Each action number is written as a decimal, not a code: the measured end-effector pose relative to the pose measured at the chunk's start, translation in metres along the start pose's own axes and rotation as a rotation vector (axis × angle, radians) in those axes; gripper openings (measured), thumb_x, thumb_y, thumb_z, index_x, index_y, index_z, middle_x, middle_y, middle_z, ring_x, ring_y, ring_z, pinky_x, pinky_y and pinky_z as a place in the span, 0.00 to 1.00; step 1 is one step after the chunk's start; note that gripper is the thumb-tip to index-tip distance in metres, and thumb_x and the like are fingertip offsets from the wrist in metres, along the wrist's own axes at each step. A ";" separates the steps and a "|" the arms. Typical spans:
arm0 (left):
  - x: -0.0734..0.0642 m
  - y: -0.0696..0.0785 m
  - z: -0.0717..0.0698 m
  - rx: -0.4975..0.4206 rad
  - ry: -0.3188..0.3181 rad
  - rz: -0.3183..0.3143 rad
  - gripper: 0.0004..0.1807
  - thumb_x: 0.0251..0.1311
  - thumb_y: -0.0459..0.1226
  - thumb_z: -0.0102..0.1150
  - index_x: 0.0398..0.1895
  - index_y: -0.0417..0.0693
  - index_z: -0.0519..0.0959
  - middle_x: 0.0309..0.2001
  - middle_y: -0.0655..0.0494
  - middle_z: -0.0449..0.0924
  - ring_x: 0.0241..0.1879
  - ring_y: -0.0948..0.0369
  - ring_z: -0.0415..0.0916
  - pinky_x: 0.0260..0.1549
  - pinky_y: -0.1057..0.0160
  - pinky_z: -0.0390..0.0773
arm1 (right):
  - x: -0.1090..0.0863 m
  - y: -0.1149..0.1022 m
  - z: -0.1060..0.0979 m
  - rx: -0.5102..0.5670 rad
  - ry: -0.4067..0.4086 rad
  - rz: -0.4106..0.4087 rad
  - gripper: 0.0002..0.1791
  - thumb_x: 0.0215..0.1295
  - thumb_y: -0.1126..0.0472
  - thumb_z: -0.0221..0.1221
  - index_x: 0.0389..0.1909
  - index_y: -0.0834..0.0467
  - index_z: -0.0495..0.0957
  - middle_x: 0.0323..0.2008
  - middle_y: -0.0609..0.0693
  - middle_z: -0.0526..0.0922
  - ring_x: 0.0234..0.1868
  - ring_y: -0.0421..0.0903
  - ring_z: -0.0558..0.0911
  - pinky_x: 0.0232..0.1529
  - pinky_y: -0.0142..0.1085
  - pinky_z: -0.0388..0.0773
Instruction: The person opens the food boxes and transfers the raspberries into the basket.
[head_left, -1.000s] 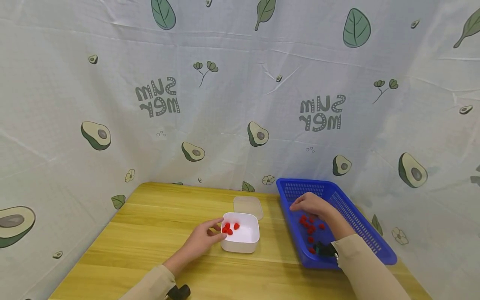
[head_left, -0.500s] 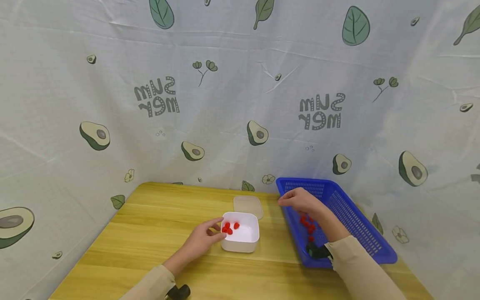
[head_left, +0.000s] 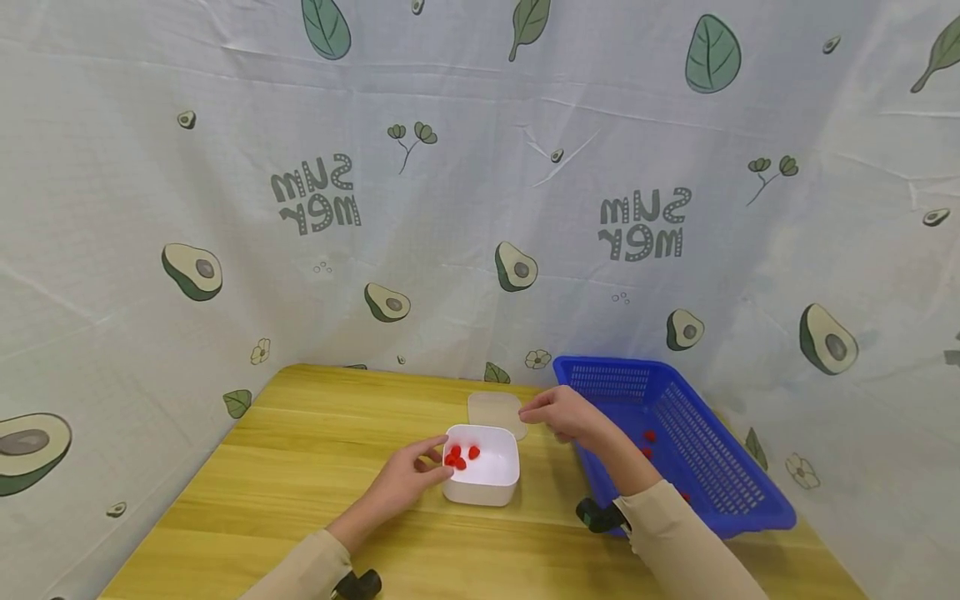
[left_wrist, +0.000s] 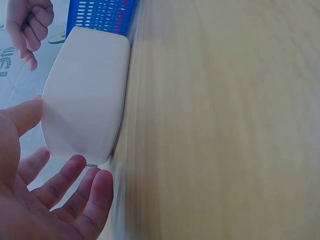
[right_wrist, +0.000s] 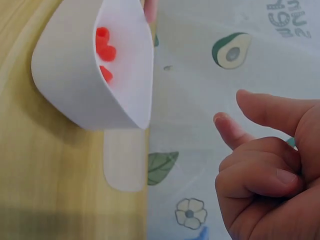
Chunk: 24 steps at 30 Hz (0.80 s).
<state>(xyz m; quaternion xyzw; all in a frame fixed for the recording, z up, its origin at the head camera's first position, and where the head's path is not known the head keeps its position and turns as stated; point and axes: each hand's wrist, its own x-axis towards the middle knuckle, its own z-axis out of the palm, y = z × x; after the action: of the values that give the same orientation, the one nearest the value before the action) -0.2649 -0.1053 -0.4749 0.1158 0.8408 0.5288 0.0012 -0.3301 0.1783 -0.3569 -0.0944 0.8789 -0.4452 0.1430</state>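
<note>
A white square plastic box [head_left: 480,493] stands on the wooden table, holding several small red, raspberry-like pieces [head_left: 454,457]. My left hand [head_left: 401,483] rests at its left side, with thumb and fingers spread; in the left wrist view the thumb and fingertips touch the box wall. Over the table, right of the box and near its translucent lid [head_left: 491,410], hovers my right hand [head_left: 570,414]. In the right wrist view its thumb and index finger are apart with nothing visible between them, while the other fingers are curled in.
A blue perforated basket [head_left: 712,454] stands to the right with more red pieces [head_left: 649,436] in it, partly hidden by my right forearm. Behind the table hangs a white cloth [head_left: 442,208] printed with avocados and leaves.
My right hand has come out of the blue basket and moved left, up to the box and lid. The left hand and the box have stayed in place.
</note>
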 end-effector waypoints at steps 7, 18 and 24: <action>0.000 -0.001 0.000 0.002 0.001 -0.008 0.32 0.62 0.51 0.67 0.69 0.55 0.73 0.49 0.54 0.79 0.44 0.56 0.74 0.40 0.61 0.77 | 0.012 0.002 0.025 0.069 -0.049 0.011 0.16 0.66 0.62 0.64 0.51 0.67 0.83 0.12 0.42 0.57 0.13 0.38 0.52 0.16 0.29 0.53; 0.000 0.000 0.001 0.008 -0.001 -0.010 0.32 0.62 0.51 0.67 0.69 0.56 0.73 0.49 0.53 0.79 0.43 0.56 0.74 0.40 0.61 0.77 | 0.026 0.008 0.060 0.076 -0.038 -0.002 0.10 0.63 0.63 0.66 0.43 0.62 0.86 0.13 0.44 0.59 0.13 0.40 0.55 0.16 0.29 0.54; 0.001 -0.001 0.001 0.021 -0.003 -0.011 0.32 0.63 0.52 0.67 0.70 0.57 0.73 0.50 0.53 0.79 0.43 0.56 0.74 0.39 0.61 0.77 | 0.028 0.006 0.071 0.091 -0.049 -0.009 0.12 0.63 0.63 0.66 0.46 0.63 0.86 0.13 0.43 0.59 0.12 0.40 0.56 0.16 0.28 0.57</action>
<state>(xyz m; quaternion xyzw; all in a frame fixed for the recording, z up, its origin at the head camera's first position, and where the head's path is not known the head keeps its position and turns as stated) -0.2660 -0.1043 -0.4762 0.1122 0.8470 0.5197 0.0042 -0.3331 0.1200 -0.4065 -0.1026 0.8535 -0.4829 0.1667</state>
